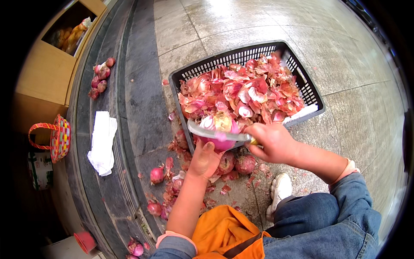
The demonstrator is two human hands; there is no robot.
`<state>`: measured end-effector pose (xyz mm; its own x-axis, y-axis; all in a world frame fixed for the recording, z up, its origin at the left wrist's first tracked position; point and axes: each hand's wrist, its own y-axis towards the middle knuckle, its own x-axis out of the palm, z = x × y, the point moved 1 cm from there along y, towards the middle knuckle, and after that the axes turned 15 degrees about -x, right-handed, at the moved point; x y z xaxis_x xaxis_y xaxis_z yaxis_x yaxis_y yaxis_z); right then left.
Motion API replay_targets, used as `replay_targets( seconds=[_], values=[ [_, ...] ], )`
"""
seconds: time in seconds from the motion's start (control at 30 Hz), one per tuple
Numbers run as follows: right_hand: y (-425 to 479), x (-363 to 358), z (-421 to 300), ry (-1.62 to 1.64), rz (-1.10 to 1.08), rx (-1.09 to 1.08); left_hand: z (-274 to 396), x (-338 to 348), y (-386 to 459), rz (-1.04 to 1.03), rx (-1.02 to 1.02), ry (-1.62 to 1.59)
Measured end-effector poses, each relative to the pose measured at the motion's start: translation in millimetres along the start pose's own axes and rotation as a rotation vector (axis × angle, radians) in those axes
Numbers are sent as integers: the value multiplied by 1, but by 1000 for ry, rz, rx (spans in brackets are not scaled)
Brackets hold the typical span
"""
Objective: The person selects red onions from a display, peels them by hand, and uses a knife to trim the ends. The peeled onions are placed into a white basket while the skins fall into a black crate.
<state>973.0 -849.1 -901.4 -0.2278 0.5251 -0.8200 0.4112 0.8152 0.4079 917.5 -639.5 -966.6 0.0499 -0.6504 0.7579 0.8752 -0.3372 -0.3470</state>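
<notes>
My left hand [206, 159] holds a red onion [231, 146] from below, over the near left corner of a black plastic basket [318, 97]. The onion's outer skin is partly off, and its pale top faces up. In my right hand [273, 142] is a knife with a curved blade [204, 130] and a yellowish handle. The blade lies across the near face of the onion; whether it cuts in, I cannot tell. A heap of dry onion skins [258, 87] fills much of the basket.
Several unpeeled red onions [245, 164] and loose skins lie on the floor by the basket. On the dark stone step at left are more onions [104, 73] and folded white paper or cloth [103, 142]. A woven basket [60, 138] and a red cup [85, 242] stand further left.
</notes>
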Motion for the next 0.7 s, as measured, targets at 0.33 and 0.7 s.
replay_targets(
  seconds=[0.33,0.7],
  values=[
    [7,2,-1,-135,-42,-123,-6,-2,0,-5,60,119],
    [-44,4,74,39,-150,511,13,14,-11,-9,82,149]
  ],
)
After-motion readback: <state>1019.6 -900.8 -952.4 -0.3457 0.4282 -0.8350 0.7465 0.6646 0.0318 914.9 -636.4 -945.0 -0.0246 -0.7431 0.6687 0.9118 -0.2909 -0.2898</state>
